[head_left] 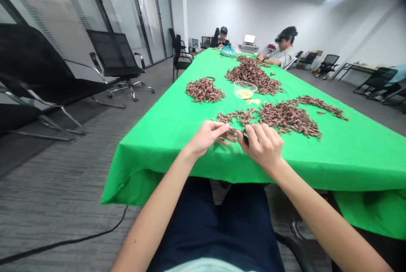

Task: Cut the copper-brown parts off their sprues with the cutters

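My left hand (209, 137) and my right hand (261, 145) hover close together above the near edge of a green cloth-covered table (177, 145). Their fingertips pinch a small thin item (237, 133), partly hidden by the fingers and too small to identify. Just beyond my right hand lies a heap of small brown twisted pieces (285, 117). A second brown heap (204, 91) and a third (253, 75) lie farther up the cloth. A clear plastic bowl (245, 89) holding pale yellow material stands between them.
Two seated people work at the far end, one with a hand (260, 57) on the cloth. A blue plastic bag (228, 51) lies there. Black mesh chairs (116, 58) stand along the left, and a cable (66, 241) runs over the grey carpet.
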The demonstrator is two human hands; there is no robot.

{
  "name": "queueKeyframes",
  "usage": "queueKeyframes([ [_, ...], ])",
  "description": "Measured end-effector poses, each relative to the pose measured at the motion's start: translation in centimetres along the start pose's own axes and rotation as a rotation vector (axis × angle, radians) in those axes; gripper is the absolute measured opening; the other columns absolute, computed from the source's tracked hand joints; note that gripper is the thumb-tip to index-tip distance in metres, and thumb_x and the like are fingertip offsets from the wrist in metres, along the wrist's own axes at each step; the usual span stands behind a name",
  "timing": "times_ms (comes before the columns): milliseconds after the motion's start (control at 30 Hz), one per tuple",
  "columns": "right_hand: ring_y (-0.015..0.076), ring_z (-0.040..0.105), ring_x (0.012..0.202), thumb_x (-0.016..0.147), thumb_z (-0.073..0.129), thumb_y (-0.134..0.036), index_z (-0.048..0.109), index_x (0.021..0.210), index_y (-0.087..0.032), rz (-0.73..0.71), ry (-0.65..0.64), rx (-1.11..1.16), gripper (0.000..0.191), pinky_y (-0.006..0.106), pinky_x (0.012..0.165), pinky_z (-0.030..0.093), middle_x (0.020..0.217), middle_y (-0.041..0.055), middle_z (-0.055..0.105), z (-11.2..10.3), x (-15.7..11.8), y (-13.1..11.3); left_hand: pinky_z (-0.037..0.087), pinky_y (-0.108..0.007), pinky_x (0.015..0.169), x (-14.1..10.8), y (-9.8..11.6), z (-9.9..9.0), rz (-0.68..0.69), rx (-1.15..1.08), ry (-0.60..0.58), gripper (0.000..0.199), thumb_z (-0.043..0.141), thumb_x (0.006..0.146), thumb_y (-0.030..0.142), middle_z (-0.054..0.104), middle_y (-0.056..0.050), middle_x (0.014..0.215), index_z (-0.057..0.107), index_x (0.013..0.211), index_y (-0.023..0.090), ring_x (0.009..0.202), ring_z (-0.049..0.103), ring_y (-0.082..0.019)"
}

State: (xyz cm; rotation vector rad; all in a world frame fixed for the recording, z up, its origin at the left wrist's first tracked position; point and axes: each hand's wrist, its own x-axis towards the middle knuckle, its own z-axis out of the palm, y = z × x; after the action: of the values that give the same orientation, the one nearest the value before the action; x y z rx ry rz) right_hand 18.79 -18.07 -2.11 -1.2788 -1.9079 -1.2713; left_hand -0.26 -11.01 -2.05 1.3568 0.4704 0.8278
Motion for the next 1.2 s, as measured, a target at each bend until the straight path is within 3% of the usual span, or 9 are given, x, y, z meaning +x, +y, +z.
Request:
queueKeyframes([
  [333, 0.0172, 0.05, 0.065, 0.097, 0.056, -0.04, 0.059, 0.074, -0.02, 0.04, -0.019, 0.029, 0.031, 0.033, 0.06, 0.031, 0.066, 0.0039, 0.059, 0.0, -0.2, -0.2, 0.061, -0.029, 0.066, 0.0, -0.1, 0.0, -0.01, -0.001, -0.014, 0.038, 0.071, 0.087, 0.045, 0.077, -0.016, 0.095, 0.077, 0.095, 0.008, 0.083, 0.075, -0.024],
  [433, 0.0159, 0.053, 0.063, 0.096, 0.056, -0.039, 0.061, 0.071, -0.019, 0.167, -0.068, 0.122, 0.033, 0.031, 0.058, 0.03, 0.065, 0.0043, 0.062, -0.1, 0.1, -0.4, 0.061, -0.033, 0.077, 0.0, -0.3, 0.1, 0.046, 0.005, -0.029, 0.037, 0.071, 0.087, 0.045, 0.077, -0.016, 0.1, 0.077, 0.097, 0.009, 0.092, 0.074, -0.025],
  [533, 0.0145, 0.055, 0.058, 0.095, 0.054, -0.041, 0.065, 0.069, -0.018, 0.399, -0.193, 0.317, 0.037, 0.029, 0.056, 0.029, 0.063, 0.004, 0.065, -0.6, 0.7, -0.5, 0.058, -0.037, 0.09, -0.1, -0.3, 0.2, 0.117, 0.038, -0.035, 0.033, 0.071, 0.088, 0.041, 0.076, -0.014, 0.106, 0.078, 0.1, 0.012, 0.101, 0.071, -0.025],
  [667, 0.0114, 0.043, 0.045, 0.093, 0.053, -0.048, 0.066, 0.058, -0.018, 0.661, -0.435, 0.633, 0.047, 0.029, 0.051, 0.027, 0.048, 0.0013, 0.056, -1.5, 1.7, 0.0, 0.053, -0.04, 0.101, -0.1, -0.1, 0.4, 0.158, 0.096, -0.079, 0.03, 0.068, 0.091, 0.038, 0.075, -0.012, 0.114, 0.078, 0.108, 0.015, 0.107, 0.069, -0.024],
  [767, 0.0105, 0.038, 0.041, 0.091, 0.052, -0.056, 0.066, 0.056, -0.017, 0.845, -0.641, 0.904, 0.055, 0.028, 0.046, 0.027, 0.044, 0.0004, 0.051, -1.8, 1.8, 0.7, 0.05, -0.042, 0.104, -0.2, 0.1, 0.4, 0.16, 0.122, -0.118, 0.032, 0.067, 0.092, 0.039, 0.075, -0.012, 0.115, 0.077, 0.111, 0.015, 0.109, 0.069, -0.025],
  [867, 0.0114, 0.044, 0.042, 0.089, 0.053, -0.061, 0.067, 0.059, -0.016, 0.957, -0.741, 1.086, 0.056, 0.027, 0.047, 0.032, 0.048, 0.0022, 0.057, -1.9, 1.6, 1.2, 0.05, -0.041, 0.104, -0.2, 0.2, 0.5, 0.141, 0.134, -0.138, 0.035, 0.067, 0.091, 0.042, 0.076, -0.013, 0.113, 0.077, 0.111, 0.014, 0.109, 0.069, -0.025],
  [933, 0.012, 0.047, 0.044, 0.09, 0.053, -0.06, 0.068, 0.061, -0.016, 0.951, -0.714, 1.093, 0.055, 0.027, 0.047, 0.033, 0.051, 0.0032, 0.06, -1.8, 1.4, 1.2, 0.051, -0.041, 0.103, -0.2, 0.1, 0.5, 0.124, 0.113, -0.129, 0.037, 0.067, 0.091, 0.044, 0.076, -0.013, 0.112, 0.077, 0.109, 0.014, 0.109, 0.069, -0.026],
  [1033, 0.0126, 0.049, 0.047, 0.092, 0.053, -0.053, 0.065, 0.059, -0.017, 0.845, -0.522, 0.907, 0.05, 0.028, 0.049, 0.033, 0.054, 0.003, 0.061, -1.5, 1.3, 0.9, 0.053, -0.043, 0.1, -0.1, -0.1, 0.4, 0.096, 0.033, -0.074, 0.039, 0.067, 0.09, 0.046, 0.076, -0.015, 0.11, 0.076, 0.107, 0.013, 0.107, 0.07, -0.027],
  [1200, 0.0151, 0.058, 0.062, 0.095, 0.055, -0.038, 0.067, 0.078, -0.018, 0.484, -0.139, 0.464, 0.029, 0.028, 0.062, 0.039, 0.072, 0.0041, 0.069, -0.2, 0.1, 0.4, 0.053, -0.043, 0.1, 0.0, -0.2, 0.3, 0.089, -0.021, -0.039, 0.037, 0.066, 0.091, 0.045, 0.075, -0.016, 0.11, 0.076, 0.106, 0.012, 0.106, 0.071, -0.026],
])
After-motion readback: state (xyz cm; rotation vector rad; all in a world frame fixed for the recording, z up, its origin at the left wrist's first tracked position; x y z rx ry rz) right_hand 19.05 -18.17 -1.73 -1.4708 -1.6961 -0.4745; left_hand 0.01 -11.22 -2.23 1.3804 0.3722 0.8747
